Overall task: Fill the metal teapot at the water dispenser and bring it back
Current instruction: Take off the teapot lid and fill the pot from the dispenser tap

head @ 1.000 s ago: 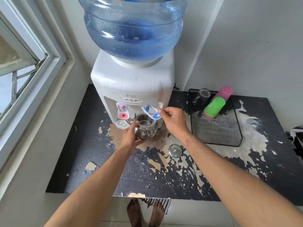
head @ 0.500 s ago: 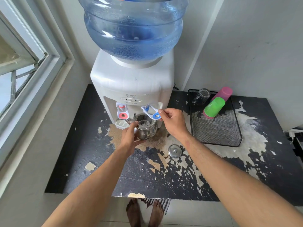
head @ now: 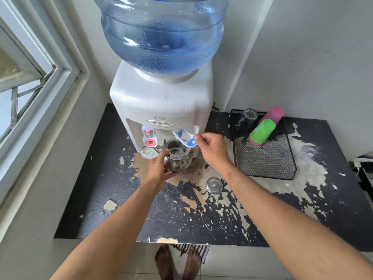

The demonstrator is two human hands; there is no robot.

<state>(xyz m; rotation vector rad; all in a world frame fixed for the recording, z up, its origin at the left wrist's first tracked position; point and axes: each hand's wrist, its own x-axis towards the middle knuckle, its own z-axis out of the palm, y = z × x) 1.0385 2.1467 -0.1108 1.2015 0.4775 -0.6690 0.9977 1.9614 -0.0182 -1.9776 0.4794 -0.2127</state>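
Black, badly peeled table [head: 121, 199] top; its near edge runs across at 6 o'clock, with bare feet [head: 177, 263] on pale floor tiles just below it. Wide bare stretch of table between that edge and the hands. Small round metal lid [head: 214, 185] lies flat at centre, between the two forearms and apart from both.

Left hand [head: 159, 168] grips the metal teapot [head: 178, 158], fingers curled round its left side; pot open-topped, strainer holes visible inside, held under the blue tap [head: 185, 137]. Right hand [head: 212, 148] pinches the blue tap's lever, pulled toward the person. Red tap [head: 149, 136] at 9 o'clock of the blue one, untouched.

Black mesh tray [head: 266, 158] at 3 o'clock of the pot, near the right hand, carrying a green cup [head: 262, 131], pink cup [head: 273, 114] and clear glass mug [head: 247, 118].

White water dispenser [head: 161, 104] at 12 o'clock against the wall, front marked "TD"; blue water bottle [head: 161, 37] on top, partly full. Window frame [head: 40, 87] close along the table's left side.
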